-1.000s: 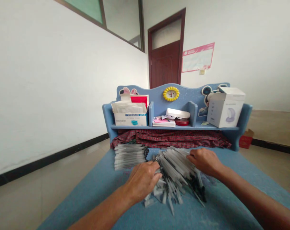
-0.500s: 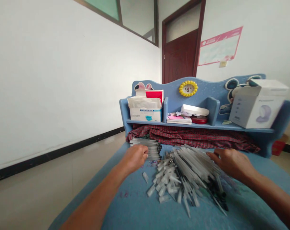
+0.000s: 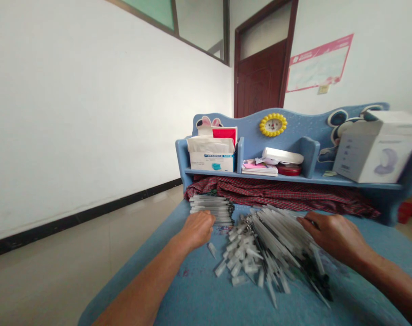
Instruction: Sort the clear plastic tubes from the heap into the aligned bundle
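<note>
My left hand (image 3: 199,228) is closed in a loose fist at the near edge of a neat stack of clear pens with dark ends (image 3: 210,206); whatever its fingers hold is hidden. Over the right edge of a heap of clear pen barrels (image 3: 277,226) is my right hand (image 3: 331,231), thumb and fingers pinched together, their tips too blurred to show what is between them. Loose translucent pen caps (image 3: 238,258) lie between the hands, one stray cap (image 3: 211,250) apart from them near my left wrist. Dark-ended pieces (image 3: 319,276) poke out from the heap's near right side.
Behind the blue tabletop (image 3: 181,299) rises a blue shelf (image 3: 246,177) with a mask box (image 3: 210,160), papers (image 3: 260,169), a red round tin (image 3: 289,170) and a white carton (image 3: 372,149). Folded plaid cloth (image 3: 277,194) lies beneath the shelf.
The whole view has shifted slightly, so everything appears a little farther right. Both hands stay closed in nearly the same places by the stack and the heap.
</note>
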`<state>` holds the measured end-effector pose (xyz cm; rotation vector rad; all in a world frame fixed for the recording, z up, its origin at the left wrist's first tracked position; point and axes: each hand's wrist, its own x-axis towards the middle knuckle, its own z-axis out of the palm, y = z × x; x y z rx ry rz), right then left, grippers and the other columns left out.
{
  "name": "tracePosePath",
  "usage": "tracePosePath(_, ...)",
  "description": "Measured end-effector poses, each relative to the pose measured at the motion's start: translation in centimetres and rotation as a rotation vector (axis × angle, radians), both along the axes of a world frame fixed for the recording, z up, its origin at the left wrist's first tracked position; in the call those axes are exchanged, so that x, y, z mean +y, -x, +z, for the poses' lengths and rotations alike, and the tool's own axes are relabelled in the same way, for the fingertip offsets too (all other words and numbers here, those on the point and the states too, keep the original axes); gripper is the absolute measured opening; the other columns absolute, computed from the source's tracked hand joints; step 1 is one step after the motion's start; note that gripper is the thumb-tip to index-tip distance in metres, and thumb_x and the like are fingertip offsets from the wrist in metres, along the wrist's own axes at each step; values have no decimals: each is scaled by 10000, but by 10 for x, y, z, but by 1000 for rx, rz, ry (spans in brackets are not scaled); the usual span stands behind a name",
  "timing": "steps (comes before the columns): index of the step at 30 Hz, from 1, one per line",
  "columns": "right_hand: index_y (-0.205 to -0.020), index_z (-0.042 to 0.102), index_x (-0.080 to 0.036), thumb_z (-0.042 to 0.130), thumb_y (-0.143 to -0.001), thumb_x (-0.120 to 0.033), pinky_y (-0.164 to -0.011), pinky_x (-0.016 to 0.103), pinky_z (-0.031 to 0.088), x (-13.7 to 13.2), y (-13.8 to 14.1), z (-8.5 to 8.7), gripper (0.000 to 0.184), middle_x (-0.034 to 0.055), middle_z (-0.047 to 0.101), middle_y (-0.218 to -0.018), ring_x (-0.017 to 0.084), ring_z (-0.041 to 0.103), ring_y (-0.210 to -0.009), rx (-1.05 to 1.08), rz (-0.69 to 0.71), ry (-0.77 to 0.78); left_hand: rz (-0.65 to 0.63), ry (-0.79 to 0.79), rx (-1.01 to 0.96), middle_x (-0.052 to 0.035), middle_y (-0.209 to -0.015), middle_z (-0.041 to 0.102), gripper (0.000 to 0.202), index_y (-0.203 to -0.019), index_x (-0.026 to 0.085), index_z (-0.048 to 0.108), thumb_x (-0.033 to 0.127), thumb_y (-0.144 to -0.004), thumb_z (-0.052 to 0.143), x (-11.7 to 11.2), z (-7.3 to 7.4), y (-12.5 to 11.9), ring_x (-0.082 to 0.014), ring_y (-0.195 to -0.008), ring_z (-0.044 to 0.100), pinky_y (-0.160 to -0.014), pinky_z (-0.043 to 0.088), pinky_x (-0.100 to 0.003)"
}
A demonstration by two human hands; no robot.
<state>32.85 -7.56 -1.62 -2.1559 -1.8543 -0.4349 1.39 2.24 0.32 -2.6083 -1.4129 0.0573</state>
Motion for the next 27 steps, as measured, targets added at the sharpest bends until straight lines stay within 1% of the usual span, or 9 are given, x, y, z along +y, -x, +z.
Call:
tracePosePath(3,-730,659,-259,368,-885,-444,-527,278,293,-1,3,-1,378,45,687,-632,222,657,-627,3,16,-24,6,-14,-5,-113,-906,629,164,-817,151,653,120,-797,493,-1,-1,0,-240,-881,606,-745,472,-336)
tracePosePath(6,-731,659,-259,369,-882,-449,-526,276,295,-1,2,-3,378,44,682,-625,217,651,-614,-4,27,-46,12,-40,-24,-119,-924,613,177,-860,146,643,102,-798,483,-2,-3,-1,-249,-926,585,-756,474,-344)
tracePosePath(10,-736,653,-261,374,-881,-463,-541,277,306,-1,2,-5,374,40,684,-638,225,656,-641,3,35,-28,24,-58,-41,-123,-950,607,216,-912,148,630,68,-794,468,-1,-7,-2,-252,-969,568,-772,472,-344)
tracePosePath(15,-741,640,-259,369,-890,-457,-561,286,307,-3,5,-1,367,37,688,-651,244,667,-687,16,23,13,27,-33,-39,-120,-913,624,152,-834,149,644,97,-775,514,2,-8,0,-250,-927,589,-772,466,-339)
tracePosePath(21,-750,640,-246,359,-904,-438,-564,292,299,-5,11,2,374,54,699,-679,243,667,-682,31,63,17,33,-13,-76,-56,-826,610,44,-738,183,613,158,-738,576,5,-3,8,-213,-814,602,-692,446,-291)
tracePosePath(23,-741,637,-237,365,-905,-434,-565,290,298,-6,13,3,374,55,692,-666,231,659,-655,57,90,-7,24,-24,-99,-39,-810,594,30,-718,186,593,174,-744,584,3,0,8,-196,-803,591,-673,434,-270)
tracePosePath(25,-733,630,-225,367,-907,-429,-565,284,298,-7,17,4,376,50,674,-636,209,641,-615,107,150,-44,0,-44,-126,-35,-829,581,47,-731,186,578,202,-775,573,-2,5,7,-190,-828,575,-684,429,-263)
tracePosePath(27,-714,614,-209,365,-910,-432,-569,276,305,-9,24,7,388,42,646,-606,182,610,-579,188,246,-74,-79,-96,-180,-44,-869,575,56,-771,179,570,214,-810,553,-10,8,2,-191,-859,559,-718,431,-271)
